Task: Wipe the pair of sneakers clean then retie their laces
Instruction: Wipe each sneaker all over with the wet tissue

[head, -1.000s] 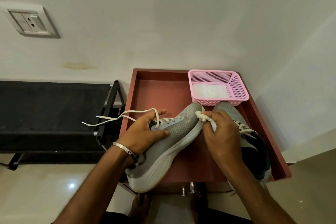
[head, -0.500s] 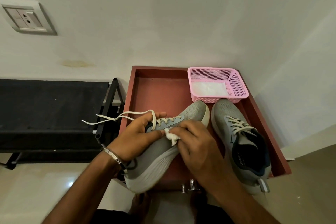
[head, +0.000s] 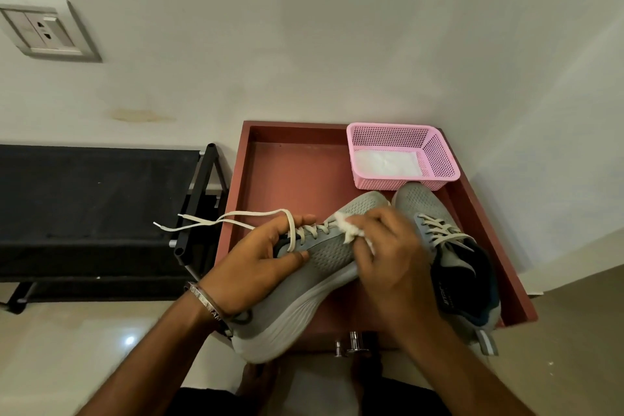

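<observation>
Grey mesh sneaker [head: 324, 267], tipped on its side over the front edge of a red-brown desk [head: 290, 172], is gripped at the collar by a person's left hand [head: 256, 260], thumb and fingers curled round it. Its cream laces [head: 216, 221] trail loose to the left. The right hand [head: 388, 253] pinches a crumpled white wipe [head: 351, 230] against the sneaker's upper near the eyelets. The second sneaker [head: 449, 246] stands laced on the desk just to the right, its toe touching a pink basket [head: 439, 159] that holds white wipes.
</observation>
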Tool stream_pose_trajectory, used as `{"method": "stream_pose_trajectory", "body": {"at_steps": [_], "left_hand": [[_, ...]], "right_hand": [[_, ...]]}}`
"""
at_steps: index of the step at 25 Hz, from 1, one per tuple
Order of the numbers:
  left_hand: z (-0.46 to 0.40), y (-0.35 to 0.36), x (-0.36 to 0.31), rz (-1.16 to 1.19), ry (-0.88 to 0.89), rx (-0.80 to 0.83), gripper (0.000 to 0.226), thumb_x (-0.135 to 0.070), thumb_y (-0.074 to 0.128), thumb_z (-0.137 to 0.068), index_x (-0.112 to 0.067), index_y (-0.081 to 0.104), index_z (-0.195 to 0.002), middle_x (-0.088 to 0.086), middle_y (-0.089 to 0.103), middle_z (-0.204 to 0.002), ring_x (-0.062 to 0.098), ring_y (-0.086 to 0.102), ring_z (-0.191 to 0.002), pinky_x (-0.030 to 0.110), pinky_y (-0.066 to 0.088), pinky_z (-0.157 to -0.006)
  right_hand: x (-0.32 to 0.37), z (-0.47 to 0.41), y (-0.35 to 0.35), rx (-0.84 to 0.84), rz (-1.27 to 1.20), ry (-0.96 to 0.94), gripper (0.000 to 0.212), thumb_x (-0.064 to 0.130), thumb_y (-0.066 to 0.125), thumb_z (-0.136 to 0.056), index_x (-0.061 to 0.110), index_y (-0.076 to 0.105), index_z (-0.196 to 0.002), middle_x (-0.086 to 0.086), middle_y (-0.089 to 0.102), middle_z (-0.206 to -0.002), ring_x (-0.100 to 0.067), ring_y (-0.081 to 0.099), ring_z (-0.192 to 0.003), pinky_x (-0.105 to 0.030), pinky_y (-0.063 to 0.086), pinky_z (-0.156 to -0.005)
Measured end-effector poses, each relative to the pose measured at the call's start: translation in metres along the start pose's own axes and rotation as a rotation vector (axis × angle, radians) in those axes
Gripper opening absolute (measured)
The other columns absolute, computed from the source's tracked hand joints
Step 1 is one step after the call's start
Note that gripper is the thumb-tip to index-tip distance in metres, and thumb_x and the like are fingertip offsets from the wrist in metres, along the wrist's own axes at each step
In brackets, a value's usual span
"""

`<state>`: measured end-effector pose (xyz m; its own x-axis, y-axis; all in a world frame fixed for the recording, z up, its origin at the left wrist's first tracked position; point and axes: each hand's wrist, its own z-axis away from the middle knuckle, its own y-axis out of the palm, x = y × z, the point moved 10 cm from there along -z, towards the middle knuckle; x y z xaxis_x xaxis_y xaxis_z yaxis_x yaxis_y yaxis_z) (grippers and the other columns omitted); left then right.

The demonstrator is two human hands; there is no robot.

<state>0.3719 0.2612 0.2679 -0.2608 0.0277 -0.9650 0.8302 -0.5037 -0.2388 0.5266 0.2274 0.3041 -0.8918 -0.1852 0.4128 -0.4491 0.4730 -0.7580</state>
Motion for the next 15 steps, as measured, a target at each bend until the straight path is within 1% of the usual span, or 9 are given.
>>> {"method": "stream_pose_trajectory", "body": {"at_steps": [2,3,4,7,8,10,12,14,15], "left_hand": [[0.001,0.003,0.002,-0.026,-0.005,0.01,0.045,-0.002,0.061,-0.093,-0.021,0.054,-0.133,-0.011,0.064,-0.124,-0.001,0.058,-0.117,0.019,0.047,-0.099],[0.002,0.004,0.002,-0.035,-0.009,0.008,0.046,-0.003,0.061,-0.093,-0.022,0.053,-0.133,-0.011,0.063,-0.125,-0.001,0.058,-0.117,0.02,0.047,-0.101],[0.001,0.005,0.002,-0.038,-0.013,-0.001,0.046,-0.002,0.061,-0.092,-0.023,0.053,-0.133,-0.012,0.063,-0.125,-0.002,0.058,-0.116,0.02,0.047,-0.101],[0.002,0.0,0.001,-0.041,-0.008,-0.04,0.047,-0.002,0.06,-0.092,-0.027,0.053,-0.131,-0.014,0.063,-0.121,-0.003,0.059,-0.113,0.021,0.049,-0.1],[0.002,-0.002,0.002,-0.041,-0.009,-0.045,0.046,-0.002,0.06,-0.092,-0.028,0.053,-0.13,-0.013,0.064,-0.121,-0.002,0.059,-0.114,0.022,0.049,-0.1],[0.003,-0.003,0.003,-0.049,-0.011,-0.028,0.047,-0.004,0.061,-0.092,-0.028,0.053,-0.132,-0.013,0.063,-0.123,0.0,0.058,-0.116,0.025,0.049,-0.1],[0.004,-0.001,0.005,-0.082,-0.01,-0.021,0.049,-0.006,0.063,-0.092,-0.028,0.051,-0.135,-0.013,0.062,-0.126,-0.001,0.057,-0.118,0.027,0.048,-0.102],[0.003,-0.001,0.006,-0.098,-0.011,-0.039,0.05,-0.007,0.064,-0.092,-0.03,0.051,-0.135,-0.015,0.062,-0.125,-0.003,0.057,-0.117,0.027,0.048,-0.103],[0.002,-0.002,0.005,-0.097,-0.012,-0.047,0.05,-0.007,0.064,-0.091,-0.032,0.051,-0.133,-0.015,0.062,-0.124,-0.004,0.058,-0.116,0.027,0.048,-0.102]], "right_hand": [[-0.035,-0.012,-0.009,-0.061,0.014,0.157,0.023,0.003,0.064,-0.084,0.009,0.072,-0.105,-0.002,0.059,-0.093,-0.02,0.057,-0.084,-0.035,0.052,-0.068],[-0.041,-0.012,-0.01,-0.068,0.003,0.201,0.024,0.003,0.065,-0.083,0.009,0.073,-0.105,-0.002,0.059,-0.094,-0.02,0.057,-0.085,-0.038,0.053,-0.068],[-0.035,-0.009,-0.007,-0.061,0.0,0.205,0.023,0.003,0.065,-0.083,0.01,0.073,-0.103,-0.002,0.06,-0.094,-0.018,0.056,-0.084,-0.037,0.053,-0.067],[0.009,0.012,0.009,0.044,-0.015,0.093,0.021,0.006,0.067,-0.082,0.011,0.073,-0.102,0.0,0.06,-0.093,-0.014,0.054,-0.082,-0.023,0.044,-0.067],[0.012,0.013,0.009,0.064,-0.022,0.067,0.021,0.006,0.068,-0.083,0.011,0.073,-0.103,0.0,0.06,-0.092,-0.015,0.054,-0.082,-0.023,0.044,-0.066],[-0.009,0.001,0.001,0.021,0.011,0.086,0.022,0.005,0.069,-0.082,0.01,0.073,-0.103,-0.002,0.06,-0.091,-0.018,0.055,-0.081,-0.029,0.048,-0.064],[-0.038,-0.01,-0.009,-0.046,0.034,0.191,0.025,0.004,0.069,-0.082,0.01,0.073,-0.106,-0.003,0.059,-0.091,-0.02,0.055,-0.082,-0.037,0.052,-0.063],[-0.035,-0.004,-0.005,-0.036,0.011,0.228,0.024,0.006,0.067,-0.083,0.011,0.073,-0.106,-0.001,0.059,-0.092,-0.018,0.055,-0.082,-0.041,0.053,-0.063],[-0.02,0.004,0.0,-0.012,-0.011,0.195,0.022,0.007,0.066,-0.084,0.012,0.073,-0.104,0.0,0.059,-0.093,-0.017,0.055,-0.082,-0.039,0.053,-0.064]]}}
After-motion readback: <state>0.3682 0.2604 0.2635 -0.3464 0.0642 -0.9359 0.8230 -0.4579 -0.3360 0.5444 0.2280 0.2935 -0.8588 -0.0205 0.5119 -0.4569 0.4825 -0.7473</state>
